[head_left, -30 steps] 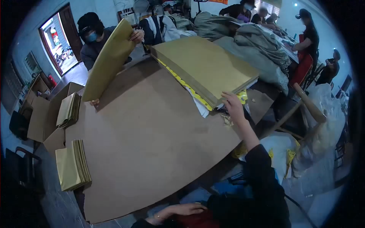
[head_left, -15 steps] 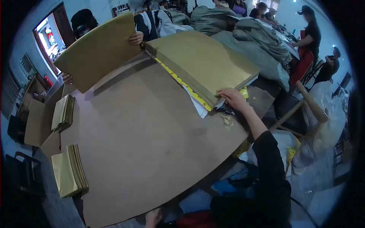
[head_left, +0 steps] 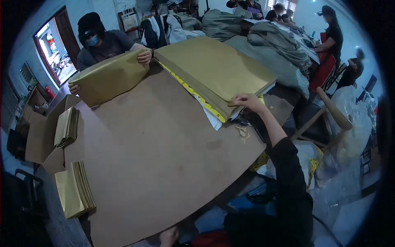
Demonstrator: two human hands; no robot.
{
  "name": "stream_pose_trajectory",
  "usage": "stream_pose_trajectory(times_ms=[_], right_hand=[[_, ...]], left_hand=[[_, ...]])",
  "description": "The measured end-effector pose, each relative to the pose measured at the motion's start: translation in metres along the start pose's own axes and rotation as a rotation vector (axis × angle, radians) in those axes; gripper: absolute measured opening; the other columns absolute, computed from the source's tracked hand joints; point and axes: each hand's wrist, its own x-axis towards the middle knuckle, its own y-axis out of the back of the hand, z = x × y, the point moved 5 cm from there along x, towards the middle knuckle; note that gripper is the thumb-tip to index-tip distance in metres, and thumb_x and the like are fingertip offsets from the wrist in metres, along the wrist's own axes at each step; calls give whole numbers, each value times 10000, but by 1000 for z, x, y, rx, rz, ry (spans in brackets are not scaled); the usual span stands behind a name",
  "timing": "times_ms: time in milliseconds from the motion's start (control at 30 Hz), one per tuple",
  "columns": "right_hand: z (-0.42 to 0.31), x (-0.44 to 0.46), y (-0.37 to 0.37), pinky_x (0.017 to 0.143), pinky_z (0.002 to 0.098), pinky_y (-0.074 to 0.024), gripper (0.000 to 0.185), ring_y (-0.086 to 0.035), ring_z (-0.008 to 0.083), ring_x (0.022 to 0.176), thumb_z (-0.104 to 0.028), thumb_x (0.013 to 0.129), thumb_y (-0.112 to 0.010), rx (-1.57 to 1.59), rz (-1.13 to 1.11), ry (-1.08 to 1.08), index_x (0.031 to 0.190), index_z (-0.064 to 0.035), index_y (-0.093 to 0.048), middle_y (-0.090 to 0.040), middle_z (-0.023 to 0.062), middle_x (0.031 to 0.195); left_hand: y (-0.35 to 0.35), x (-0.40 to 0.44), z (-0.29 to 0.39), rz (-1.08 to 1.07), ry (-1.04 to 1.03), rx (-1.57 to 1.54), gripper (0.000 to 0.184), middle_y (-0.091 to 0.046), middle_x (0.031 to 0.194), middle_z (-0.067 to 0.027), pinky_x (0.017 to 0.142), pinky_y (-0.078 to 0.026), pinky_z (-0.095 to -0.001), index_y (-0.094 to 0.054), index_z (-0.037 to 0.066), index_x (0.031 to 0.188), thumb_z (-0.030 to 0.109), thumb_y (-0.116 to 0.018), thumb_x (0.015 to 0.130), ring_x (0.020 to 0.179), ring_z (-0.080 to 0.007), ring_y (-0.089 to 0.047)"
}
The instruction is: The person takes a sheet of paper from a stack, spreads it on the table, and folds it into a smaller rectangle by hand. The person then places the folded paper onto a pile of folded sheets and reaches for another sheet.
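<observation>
A thick stack of golden-brown paper sheets (head_left: pixel 214 66) lies at the far right of the table. My right hand (head_left: pixel 248 101) is at its near corner, with thumb and fingers pinched on the slightly raised corner of the top sheet. Along the stack's left side runs a yellow printed strip (head_left: pixel 191 91), with white wrapping sticking out below it. My left hand (head_left: pixel 168 237) is low at the table's near edge, holding no paper that I can see; its fingers are mostly hidden. Across the table, a co-worker (head_left: pixel 96 45) holds another brown sheet (head_left: pixel 113 80) in both hands, bending it.
Two bundles of folded brown paper, one upper (head_left: pixel 67 127) and one lower (head_left: pixel 76 189), lie along the left edge of the brown tabletop (head_left: pixel 164 144). A cardboard box (head_left: pixel 39 131) stands beyond them. Paper scraps (head_left: pixel 242 132) lie near the stack. Grey-green cloth (head_left: pixel 271 45) is heaped behind.
The co-worker's sheet has come down from nearly upright and now bends over at the table. My right hand has pulled the top sheet's corner up a little. My left hand stays low.
</observation>
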Motion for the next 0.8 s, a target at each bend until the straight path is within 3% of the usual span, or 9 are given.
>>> stream_pose_trajectory(times_ms=[167, 267, 367, 433, 467, 567, 667, 733, 800], right_hand=[[5, 9, 5, 738, 256, -479, 187, -607, 127, 817, -146, 758, -734, 72, -84, 1, 860, 5, -690, -665, 75, 951], [11, 12, 9, 730, 266, -480, 194, -597, 123, 794, -156, 762, -735, 193, -94, -145, 864, 3, -689, -657, 61, 925], [23, 14, 4, 736, 255, -466, 209, -579, 102, 801, -130, 796, -685, -30, -39, -143, 962, -8, -650, -642, 40, 907], [17, 8, 6, 723, 268, -471, 276, -574, 97, 774, -71, 804, -652, -107, 250, 1, 1069, -16, -598, -619, 49, 940], [18, 3, 1, 723, 268, -471, 276, -574, 97, 774, -71, 804, -652, -107, 247, -1, 1069, -16, -598, -619, 49, 940], [-11, -19, -4, 737, 304, -489, 343, -588, 151, 814, 23, 771, -609, 203, 424, 165, 1109, -34, -587, -584, 92, 982], [-13, -25, -4, 768, 306, -488, 392, -603, 200, 894, 49, 778, -576, -81, 309, 327, 1156, -54, -558, -554, 104, 1097], [-16, -25, -10, 788, 298, -489, 410, -605, 242, 935, 39, 796, -568, -443, 145, 533, 1185, -84, -524, -569, 110, 1085], [-9, -21, -9, 782, 305, -489, 363, -605, 251, 937, 30, 800, -572, -393, 184, 494, 1144, -79, -534, -572, 111, 1080]], left_hand=[[5, 6, 2, -35, 6, -4, 96, -576, 561, -107, 500, -489, -362, -668, 104, 759, 105, -654, 663, 515, -280, -594], [15, 11, 12, -7, -47, -94, 155, -594, 586, -110, 519, -496, -365, -685, 112, 819, 116, -662, 665, 546, -280, -611], [16, 8, 12, 5, -28, -59, 181, -599, 596, -115, 534, -501, -370, -690, 117, 848, 119, -666, 669, 564, -278, -617], [13, 7, 13, 15, -80, -24, 190, -608, 617, -114, 539, -502, -378, -687, 120, 861, 124, -670, 672, 572, -281, -617], [11, 6, 13, 18, -96, -13, 193, -611, 624, -114, 541, -502, -380, -685, 121, 865, 125, -671, 672, 575, -282, -617], [14, 10, 18, -14, -95, 22, 163, -605, 618, -114, 527, -496, -392, -678, 124, 839, 147, -669, 678, 547, -294, -601], [12, 9, 19, 29, -126, 57, 113, -588, 592, -107, 497, -485, -398, -664, 128, 786, 172, -664, 682, 510, -302, -581], [-3, 4, 6, -264, 130, -79, 224, -638, 801, -124, 689, -504, -447, -668, 150, 881, 169, -657, 658, 791, -330, -616], [-4, 6, 8, -217, 69, -19, 213, -636, 821, -127, 686, -502, -452, -669, 153, 872, 170, -654, 660, 785, -337, -611]])
